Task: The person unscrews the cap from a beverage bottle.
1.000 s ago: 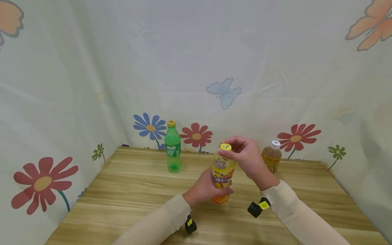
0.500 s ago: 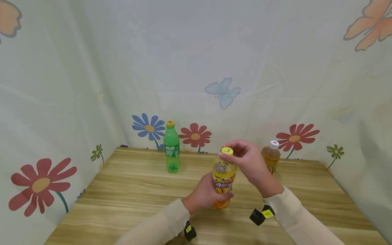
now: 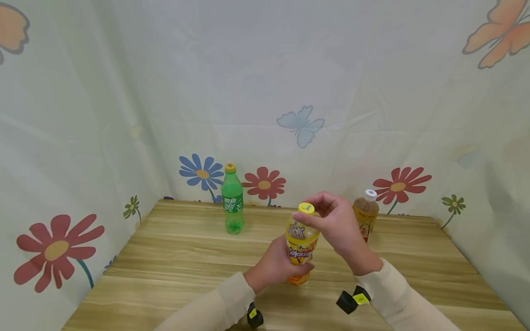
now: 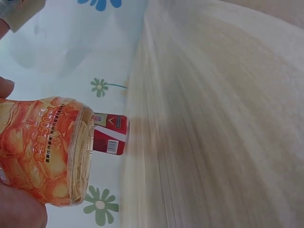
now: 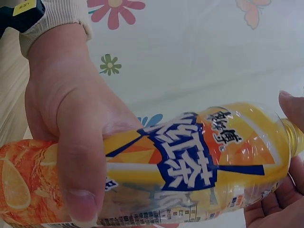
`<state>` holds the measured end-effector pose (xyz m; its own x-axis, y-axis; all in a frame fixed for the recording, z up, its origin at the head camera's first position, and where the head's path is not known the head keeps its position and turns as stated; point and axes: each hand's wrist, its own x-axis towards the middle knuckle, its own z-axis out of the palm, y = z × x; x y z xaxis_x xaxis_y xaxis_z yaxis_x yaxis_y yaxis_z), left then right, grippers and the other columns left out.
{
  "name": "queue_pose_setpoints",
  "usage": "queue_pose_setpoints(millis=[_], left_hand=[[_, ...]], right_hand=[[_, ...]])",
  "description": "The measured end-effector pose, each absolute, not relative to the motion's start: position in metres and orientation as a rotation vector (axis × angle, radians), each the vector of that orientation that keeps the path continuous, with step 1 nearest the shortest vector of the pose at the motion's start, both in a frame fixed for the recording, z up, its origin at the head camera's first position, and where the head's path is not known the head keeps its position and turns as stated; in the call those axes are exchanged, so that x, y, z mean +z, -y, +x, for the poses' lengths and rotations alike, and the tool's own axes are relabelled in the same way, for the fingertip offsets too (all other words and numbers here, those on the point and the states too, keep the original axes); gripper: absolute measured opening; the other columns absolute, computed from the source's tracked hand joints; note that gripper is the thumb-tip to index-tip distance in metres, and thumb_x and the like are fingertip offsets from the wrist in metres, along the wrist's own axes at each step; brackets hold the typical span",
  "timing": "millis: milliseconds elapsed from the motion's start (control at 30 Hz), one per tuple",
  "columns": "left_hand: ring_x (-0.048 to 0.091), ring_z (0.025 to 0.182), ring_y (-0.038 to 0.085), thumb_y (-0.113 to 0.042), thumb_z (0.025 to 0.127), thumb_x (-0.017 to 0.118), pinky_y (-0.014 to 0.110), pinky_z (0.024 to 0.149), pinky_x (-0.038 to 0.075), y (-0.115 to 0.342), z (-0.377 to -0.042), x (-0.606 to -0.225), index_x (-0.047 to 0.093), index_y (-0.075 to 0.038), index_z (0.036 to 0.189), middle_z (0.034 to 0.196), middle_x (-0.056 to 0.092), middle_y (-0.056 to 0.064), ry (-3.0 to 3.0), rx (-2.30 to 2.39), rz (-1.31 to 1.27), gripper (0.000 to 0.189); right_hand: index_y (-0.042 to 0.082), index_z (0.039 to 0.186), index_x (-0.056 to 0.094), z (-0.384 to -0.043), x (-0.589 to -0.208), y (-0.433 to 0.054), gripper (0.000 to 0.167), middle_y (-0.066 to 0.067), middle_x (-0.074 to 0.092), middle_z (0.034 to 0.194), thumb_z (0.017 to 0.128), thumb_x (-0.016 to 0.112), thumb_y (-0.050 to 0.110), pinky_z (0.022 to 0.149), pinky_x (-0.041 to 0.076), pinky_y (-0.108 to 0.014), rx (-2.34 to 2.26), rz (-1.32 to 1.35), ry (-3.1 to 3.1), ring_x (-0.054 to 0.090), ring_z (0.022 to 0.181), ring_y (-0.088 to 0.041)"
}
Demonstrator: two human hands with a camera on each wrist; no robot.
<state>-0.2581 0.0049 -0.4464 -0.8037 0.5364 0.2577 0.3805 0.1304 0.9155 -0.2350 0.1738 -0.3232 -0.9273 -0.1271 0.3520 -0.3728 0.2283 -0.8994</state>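
1. Backdrop (image 3: 240,78), pale cloth, printed with flowers (image 3: 56,251) and butterflies (image 3: 302,126); fills the upper frame and both sides.
2. Tabletop (image 3: 178,248), wood-grained; across the lower frame.
3. Sleeves (image 3: 407,299), cream, one pair; entering from the bottom edge.
4. Yellow-labelled bottle (image 3: 300,250), orange toward the base; right of centre, lower half of frame; base clear of the tabletop in the left wrist view.
5. Right hand (image 3: 337,225), right of centre; thumb on the near side of the yellow cap (image 3: 306,208), fingers behind, pinching it.
6. Left hand (image 3: 271,264), lower centre; wrapped round the bottle's lower body, thumb across the front.
7. Green bottle (image 3: 233,195), upright; left of centre, well apart from the hands.
8. Brown bottle (image 3: 366,214), white-capped, upright; at right, just beyond the right hand.
9. Wrist devices (image 3: 347,302), black, two, yellow-tagged; bottom of frame.
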Motion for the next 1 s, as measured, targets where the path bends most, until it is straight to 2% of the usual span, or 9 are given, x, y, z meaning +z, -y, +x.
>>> queue_pose_setpoints(millis=[467, 1000], left_hand=[[0.067, 0.104, 0.005, -0.019, 0.086, 0.083, 0.021, 0.096, 0.053, -0.0002, -0.2483, -0.4371, 0.054, -0.026, 0.131, 0.121, 0.068, -0.007, -2.232, 1.772, 0.881, 0.054], [0.067, 0.105, 0.007, -0.018, 0.085, 0.084, 0.024, 0.098, 0.053, 0.0002, -0.2571, -0.4445, 0.055, -0.028, 0.131, 0.121, 0.069, -0.009, -2.255, 1.777, 0.851, 0.055]], right_hand=[[0.003, 0.104, 0.067, -0.2302, -0.3222, -0.1652, 0.036, -0.005, 0.066, 0.101, 0.081, 0.089, 0.021, 0.082, 0.058, -0.025, 1.801, 0.41, 2.287, 0.065, 0.091, -0.02], [0.005, 0.103, 0.071, -0.2301, -0.3182, -0.1663, 0.037, -0.003, 0.068, 0.101, 0.081, 0.089, 0.028, 0.081, 0.058, -0.026, 1.837, 0.407, 2.305, 0.064, 0.091, -0.021]])
